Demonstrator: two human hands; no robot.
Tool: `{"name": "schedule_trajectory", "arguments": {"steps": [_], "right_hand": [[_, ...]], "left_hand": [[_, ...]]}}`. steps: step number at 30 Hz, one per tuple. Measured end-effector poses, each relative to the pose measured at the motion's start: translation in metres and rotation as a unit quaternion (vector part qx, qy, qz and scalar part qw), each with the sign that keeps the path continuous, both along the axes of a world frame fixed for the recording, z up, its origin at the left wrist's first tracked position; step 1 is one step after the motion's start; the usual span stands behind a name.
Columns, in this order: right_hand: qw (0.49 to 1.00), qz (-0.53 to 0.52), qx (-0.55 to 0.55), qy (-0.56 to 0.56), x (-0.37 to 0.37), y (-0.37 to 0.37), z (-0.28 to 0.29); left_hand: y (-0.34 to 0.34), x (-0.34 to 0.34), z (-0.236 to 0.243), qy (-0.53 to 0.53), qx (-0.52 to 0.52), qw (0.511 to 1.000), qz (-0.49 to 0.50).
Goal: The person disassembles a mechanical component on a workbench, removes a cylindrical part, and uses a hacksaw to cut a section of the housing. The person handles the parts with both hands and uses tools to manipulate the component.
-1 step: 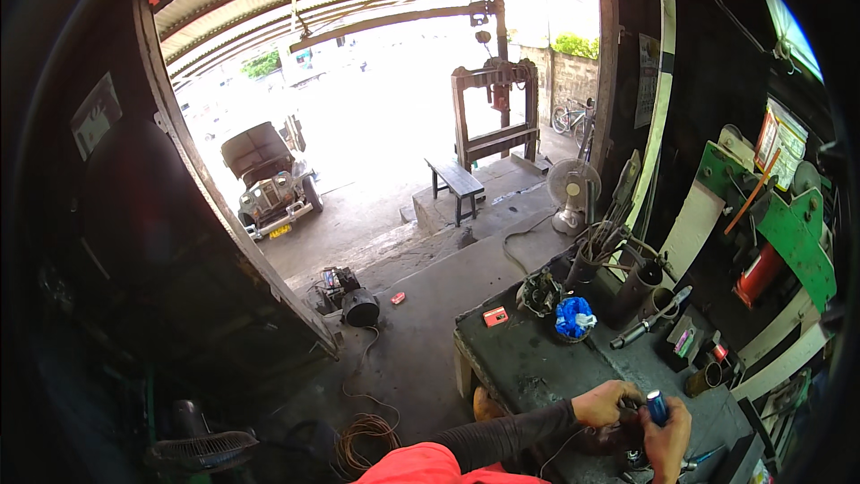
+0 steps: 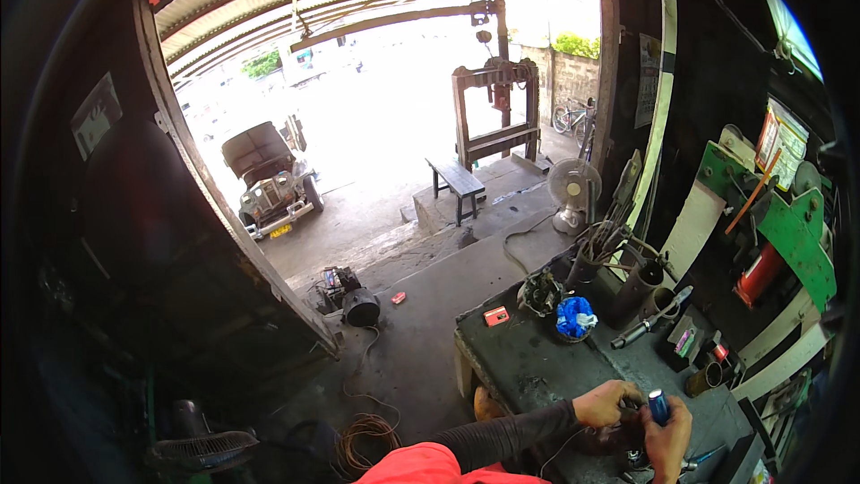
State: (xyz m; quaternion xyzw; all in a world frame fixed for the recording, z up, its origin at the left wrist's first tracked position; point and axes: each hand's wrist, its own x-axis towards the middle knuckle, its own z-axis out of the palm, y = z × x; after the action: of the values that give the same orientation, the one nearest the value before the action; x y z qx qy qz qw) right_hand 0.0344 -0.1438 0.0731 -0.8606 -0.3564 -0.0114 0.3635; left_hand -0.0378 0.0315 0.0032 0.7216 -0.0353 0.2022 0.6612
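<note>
One left hand, head view: fingers curled in beside the right hand; whether they pinch anything, I cannot tell.
Right hand: thumb and fingers closed around a blue cylinder.
Blue cylinder: nearly upright in that grip, pale end up, over the dark workbench.
Workbench: bears a blue plastic bag and a small red packet toward its far edge.
Brown can: beyond the right hand.

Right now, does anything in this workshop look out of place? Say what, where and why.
A small red item lies on the floor left of the workbench, perhaps dropped; a similar red packet sits on its top. A cable coil lies loose on the floor, a possible trip hazard.
</note>
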Motion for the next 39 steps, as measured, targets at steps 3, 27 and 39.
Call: {"name": "schedule_trajectory", "arguments": {"steps": [3,27,39], "right_hand": [[1.000,-0.014,0.010,-0.002,-0.002,0.001,-0.002],[0.999,0.010,0.020,0.047,0.006,0.012,0.011],[0.983,0.138,0.109,0.059,-0.004,-0.004,0.044]], "left_hand": [[-0.004,0.000,-0.004,0.096,-0.030,0.995,-0.008],[-0.011,-0.002,0.006,-0.004,0.098,0.988,0.121],[0.006,-0.018,0.062,0.082,-0.099,0.989,-0.071]]}}
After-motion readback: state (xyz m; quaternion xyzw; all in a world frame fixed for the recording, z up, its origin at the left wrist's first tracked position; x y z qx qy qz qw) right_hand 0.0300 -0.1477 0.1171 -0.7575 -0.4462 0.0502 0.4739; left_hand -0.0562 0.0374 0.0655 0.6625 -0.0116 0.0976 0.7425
